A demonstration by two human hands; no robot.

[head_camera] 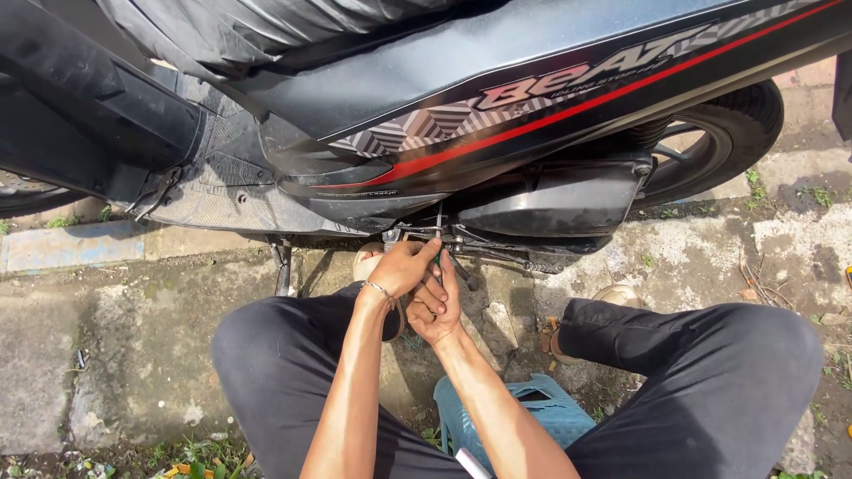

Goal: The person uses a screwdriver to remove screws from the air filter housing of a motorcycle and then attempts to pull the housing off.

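Nearest the lens come two bare forearms, rising between two knees in black trousers (293, 355), and beneath them a teal plastic stool (532, 404) on which the person sits. The forearms converge on the two hands, pressed together low under the scooter (497, 98). The left hand (404, 266), a thin bracelet (377, 288) on its wrist, is curled with the fingers folded in and the fingertips pinched around a slim dark metal tool (438, 222) — a single rod that stands upright just above the knuckles and runs up into the shadow of the underbody. The right hand (437, 306) sits directly below and against the left, palm turned up, fingers bent loosely and wrapped toward the same spot; whether it actually grips the rod or only steadies the other hand cannot be told, since the left hand covers the contact. Just to the right of both hands lie the scooter's dark lower fittings: one black engine cover (555, 200), and under it a horizontal metal arm with a coiled spring (541, 263) at its far end. Farther right and higher stands one rear wheel (719, 133). Left of the hands, one thin stand leg (282, 266) drops to the cracked concrete ground (115, 337). Two sandalled feet (621, 294) show — one behind the hands, one off to their right.
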